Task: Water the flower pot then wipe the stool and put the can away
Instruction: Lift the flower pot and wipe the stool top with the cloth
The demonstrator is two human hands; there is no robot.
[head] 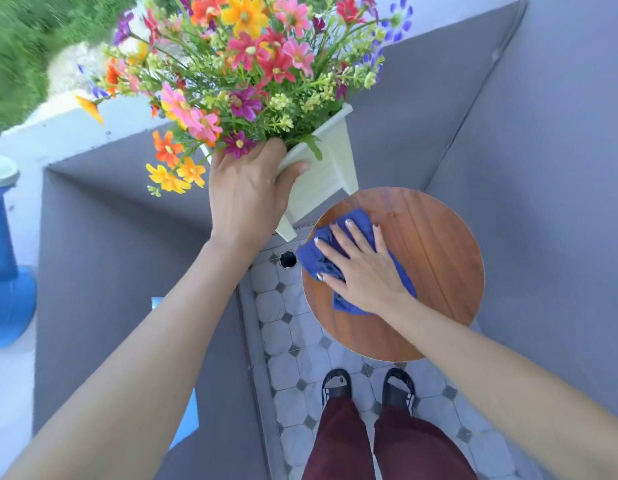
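Blue cloth lies under flat right fingers on stool; left fingers grip pot.

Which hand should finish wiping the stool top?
The right hand, probably: it lies flat on the blue cloth on the wooden stool. The left hand is busy holding the flower pot off it.

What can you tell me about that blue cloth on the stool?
The cloth is deep blue, soft and crumpled, bunched into folds rather than spread flat. It lies on the left part of the round wooden stool, its edge reaching the rim. The right hand presses flat on it, fingers spread, covering its middle.
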